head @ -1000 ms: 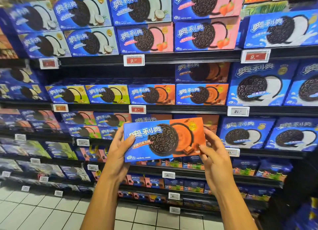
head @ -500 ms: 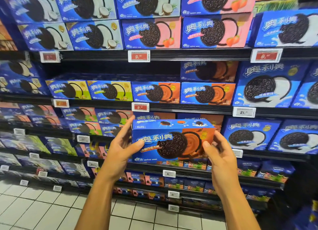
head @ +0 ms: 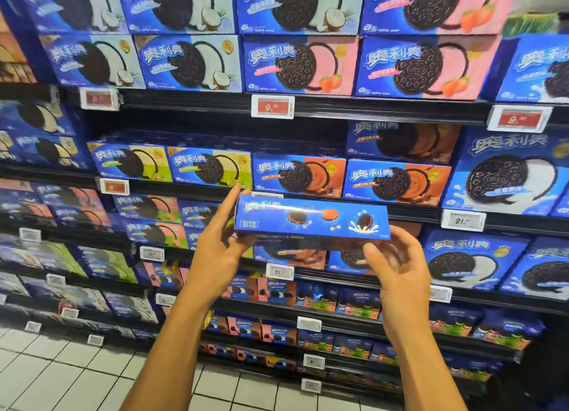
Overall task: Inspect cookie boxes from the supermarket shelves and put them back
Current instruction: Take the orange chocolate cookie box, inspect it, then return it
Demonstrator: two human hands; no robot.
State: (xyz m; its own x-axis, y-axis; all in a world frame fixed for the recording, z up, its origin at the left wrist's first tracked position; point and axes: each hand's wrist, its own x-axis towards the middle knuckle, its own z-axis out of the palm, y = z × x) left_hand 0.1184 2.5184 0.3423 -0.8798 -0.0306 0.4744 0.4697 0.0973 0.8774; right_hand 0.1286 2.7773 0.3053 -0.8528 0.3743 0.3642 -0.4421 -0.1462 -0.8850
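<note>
Shelves of blue cookie boxes fill the view from top to bottom, standing on a floor of pale square tiles. The top rows carry boxes with white coconut fronts on the left and pink strawberry fronts to their right. The shelf below holds yellow-green boxes, then orange chocolate boxes, with larger blue-and-white boxes at the far right. Lower shelves hold smaller packs, too blurred to read. White price tags with red panels are clipped along the shelf edges.

In front of the middle shelves, a person holds one cookie box level between both hands, with its long narrow blue side turned toward the camera, showing small cookie pictures. It is in the air, clear of the shelf, just below the orange chocolate boxes. The left hand grips the box's left end, its fingers reaching up along that end and the thumb under the lower edge. The right hand holds the box's lower right corner, its fingers curled beneath it and the thumb against the near bottom edge.
</note>
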